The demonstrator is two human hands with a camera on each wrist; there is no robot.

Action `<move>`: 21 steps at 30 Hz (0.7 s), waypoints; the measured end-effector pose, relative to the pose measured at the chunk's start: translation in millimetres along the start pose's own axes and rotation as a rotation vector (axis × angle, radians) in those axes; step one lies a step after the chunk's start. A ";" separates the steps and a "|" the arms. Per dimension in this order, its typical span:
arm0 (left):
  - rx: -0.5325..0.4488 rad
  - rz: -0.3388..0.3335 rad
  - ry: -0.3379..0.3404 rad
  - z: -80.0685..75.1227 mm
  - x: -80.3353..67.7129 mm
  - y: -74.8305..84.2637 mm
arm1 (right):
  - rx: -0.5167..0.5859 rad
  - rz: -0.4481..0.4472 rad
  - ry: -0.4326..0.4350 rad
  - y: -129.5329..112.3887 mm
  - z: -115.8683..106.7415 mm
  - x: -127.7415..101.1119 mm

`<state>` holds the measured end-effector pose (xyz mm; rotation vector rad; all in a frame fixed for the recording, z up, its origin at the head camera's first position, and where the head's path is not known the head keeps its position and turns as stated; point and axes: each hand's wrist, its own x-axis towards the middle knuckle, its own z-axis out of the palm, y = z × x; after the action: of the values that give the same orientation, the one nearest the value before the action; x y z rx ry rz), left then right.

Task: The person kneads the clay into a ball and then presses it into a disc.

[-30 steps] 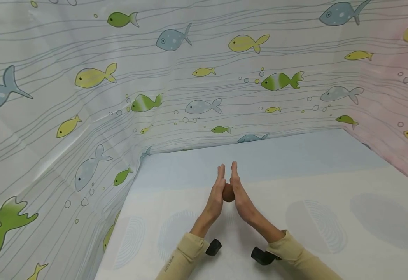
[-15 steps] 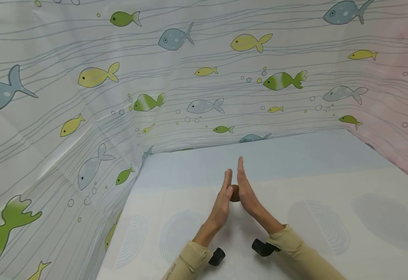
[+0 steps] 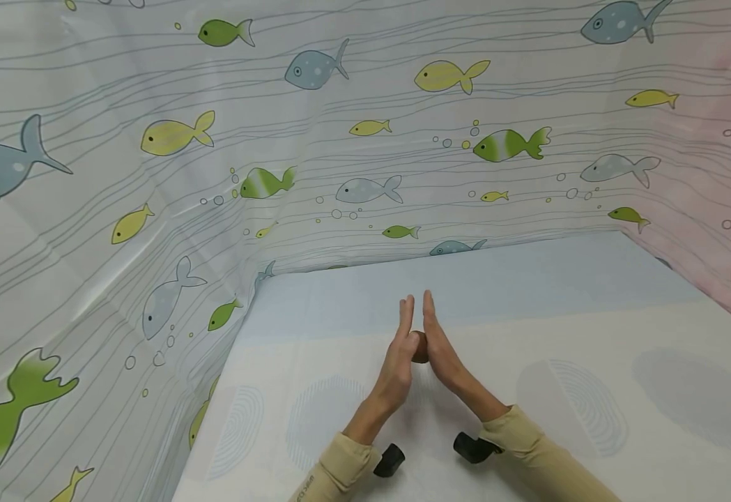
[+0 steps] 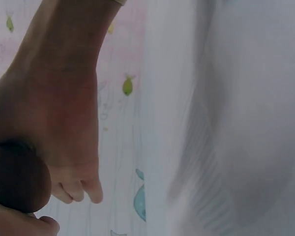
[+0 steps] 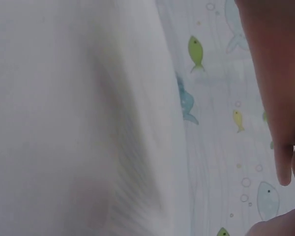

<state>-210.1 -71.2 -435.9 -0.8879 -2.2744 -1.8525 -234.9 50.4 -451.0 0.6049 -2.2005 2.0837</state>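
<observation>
A smooth brown ball (image 3: 419, 347) sits between the two palms in the head view, partly hidden by both hands. My left hand (image 3: 396, 369) presses it from the left, with its fingers straight and pointing away from me. On the other side my right hand (image 3: 443, 355) lies flat against it, its fingers also straight. The fingertips of the two hands lean towards each other with a narrow gap between. The left wrist view gives a closer look at the ball (image 4: 20, 179), dark and rounded, between the palms. Only a dark edge of it shows in the right wrist view.
A table (image 3: 566, 279) covered with a white and pale blue cloth lies under the hands. Fish-patterned sheets (image 3: 365, 160) hang behind it and at both sides. Black wrist devices (image 3: 473, 447) stick out below the beige sleeves.
Both hands and the ball have shifted slightly right since the first frame. My right hand slid forward past the left, then came back a little while the left moved slightly forward.
</observation>
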 end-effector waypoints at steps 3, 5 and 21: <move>0.006 0.005 0.019 -2.4 2.8 3.9 | 0.005 0.001 -0.016 0.5 1.7 -2.3; 0.012 0.009 0.032 -4.9 5.3 5.7 | 0.000 0.003 -0.028 0.8 3.9 -4.0; 0.016 -0.004 0.056 -26.8 24.9 -4.7 | 0.015 -0.045 -0.193 8.5 27.6 -39.6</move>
<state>-240.8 -86.8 -422.7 -0.8194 -2.2570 -1.8343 -194.8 33.5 -473.4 0.8834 -2.2461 2.1023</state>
